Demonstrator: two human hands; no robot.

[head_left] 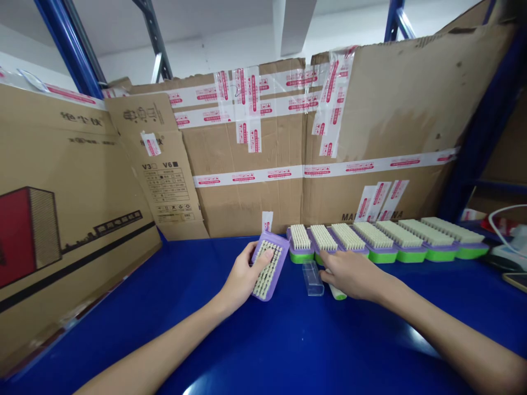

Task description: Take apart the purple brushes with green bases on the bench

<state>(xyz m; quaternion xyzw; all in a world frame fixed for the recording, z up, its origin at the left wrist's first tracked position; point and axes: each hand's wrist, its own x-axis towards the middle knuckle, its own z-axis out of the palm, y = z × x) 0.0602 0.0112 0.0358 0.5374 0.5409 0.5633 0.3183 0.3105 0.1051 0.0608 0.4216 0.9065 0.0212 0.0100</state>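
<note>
My left hand (242, 272) is closed round a purple-edged brush (269, 266), tilted above the blue table. Its thumb lies on the rows of cream bristles, which face me. My right hand (354, 272) is in front of the row of similar brushes. Its index finger reaches the front of a brush (323, 237), second from the left. The other fingers curl over a whitish rounded piece with a green end (338, 294), mostly hidden under the hand; the grip is partly covered. Just left of these fingers lies a clear plastic case (313, 278).
Several brushes with purple rims and green bases (411, 254) stand bristles up along the back right. Taped cardboard (247, 203) walls the back of the blue table (263, 345). A large printed carton (82, 181) stands left; a white cable (500, 214) and device are far right.
</note>
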